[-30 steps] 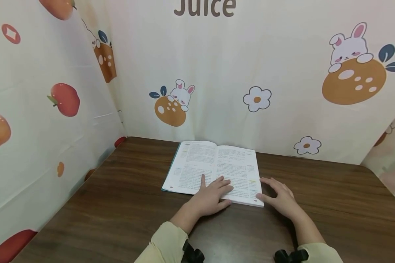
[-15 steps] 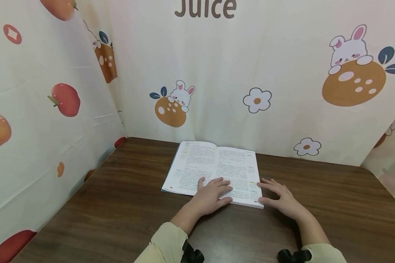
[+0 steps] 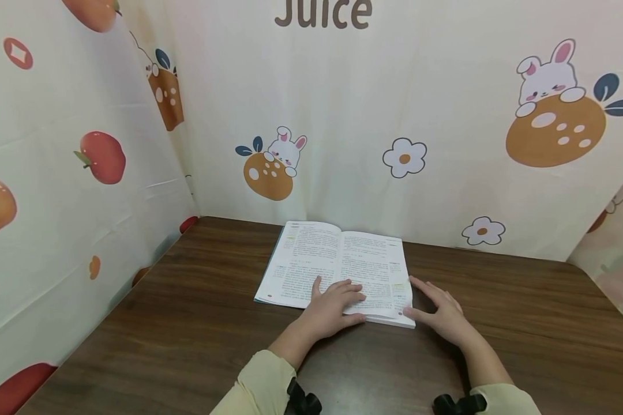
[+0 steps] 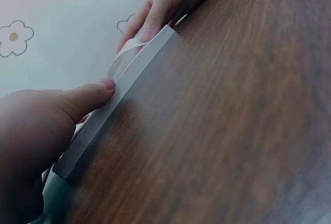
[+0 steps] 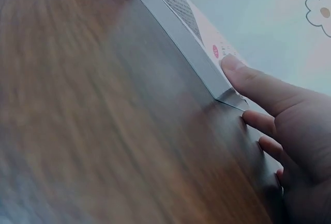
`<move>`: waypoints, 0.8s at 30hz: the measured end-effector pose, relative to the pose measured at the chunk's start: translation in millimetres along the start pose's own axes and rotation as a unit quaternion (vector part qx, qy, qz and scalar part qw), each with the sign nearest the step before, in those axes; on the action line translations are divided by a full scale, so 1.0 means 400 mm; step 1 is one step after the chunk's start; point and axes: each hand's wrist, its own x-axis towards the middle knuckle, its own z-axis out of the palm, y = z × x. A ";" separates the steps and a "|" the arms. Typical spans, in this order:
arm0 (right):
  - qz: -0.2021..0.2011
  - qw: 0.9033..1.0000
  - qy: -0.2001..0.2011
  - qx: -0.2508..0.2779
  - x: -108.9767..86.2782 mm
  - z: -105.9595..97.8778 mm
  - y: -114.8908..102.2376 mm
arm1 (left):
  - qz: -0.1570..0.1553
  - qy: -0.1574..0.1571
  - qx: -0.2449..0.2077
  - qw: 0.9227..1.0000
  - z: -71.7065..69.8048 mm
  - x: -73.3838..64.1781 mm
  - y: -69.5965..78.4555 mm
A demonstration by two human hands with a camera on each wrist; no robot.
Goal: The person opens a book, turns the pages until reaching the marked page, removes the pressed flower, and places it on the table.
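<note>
An open book (image 3: 311,253) with printed text lies on the table, its greenish-blue cover showing at the left edge. My left hand (image 3: 328,311) rests spread across the lower middle of the book; its thumb lies at the bottom edge, over the thick page block (image 4: 135,74) in the left wrist view. At the lower right corner is my right hand (image 3: 446,320), thumb on the top page and index finger by the side edge. Between the two thumbs the page (image 5: 186,14) bows up off the block. The right hand's other fingers reach down beside the book in the right wrist view.
The dark wooden table (image 3: 187,323) extends around the book. A pale curtain (image 3: 353,115) printed with rabbits, fruit and flowers hangs behind it, and another printed curtain (image 3: 47,219) stands on the left. Black straps (image 3: 303,400) sit at both wrists.
The right hand went slightly right, then came back left to the book's corner. The top page's lower right corner has shifted inward, baring the pages beneath. The left hand stays almost still.
</note>
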 end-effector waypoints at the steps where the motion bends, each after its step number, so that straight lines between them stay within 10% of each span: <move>1: 0.004 1.000 0.001 0.001 0.001 0.000 -0.001 | -0.001 0.000 0.000 1.000 0.000 0.000 0.000; 24: -0.015 1.000 0.008 0.001 -0.009 -0.003 -0.004 | 0.003 0.035 -0.016 0.999 0.000 -0.004 0.003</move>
